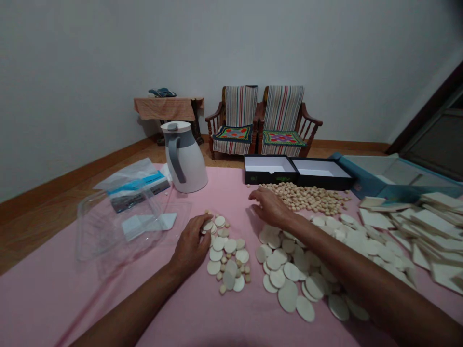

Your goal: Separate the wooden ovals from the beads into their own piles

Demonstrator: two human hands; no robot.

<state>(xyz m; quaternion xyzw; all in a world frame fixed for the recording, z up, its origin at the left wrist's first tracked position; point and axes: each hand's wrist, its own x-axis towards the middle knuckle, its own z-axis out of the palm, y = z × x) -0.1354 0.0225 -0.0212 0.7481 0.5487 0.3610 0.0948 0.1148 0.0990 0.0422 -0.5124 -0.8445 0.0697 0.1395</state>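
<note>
My left hand (191, 243) rests on the pink cloth with its fingers curled against the left edge of a small heap of pale wooden discs (227, 258); fingertips touch a disc. My right hand (269, 206) reaches forward, palm down, fingers loosely bent, over the gap between a larger spread of discs (289, 274) and a pile of small wooden beads (307, 196). Whether it holds anything is hidden beneath the palm.
A white jug with a grey handle (184, 156) stands at the back left. Clear plastic trays and bags (123, 212) lie left. Two open black boxes (298, 172) sit behind the beads. Flat pale wooden rectangles (427, 226) are stacked at right. Two striped chairs stand beyond.
</note>
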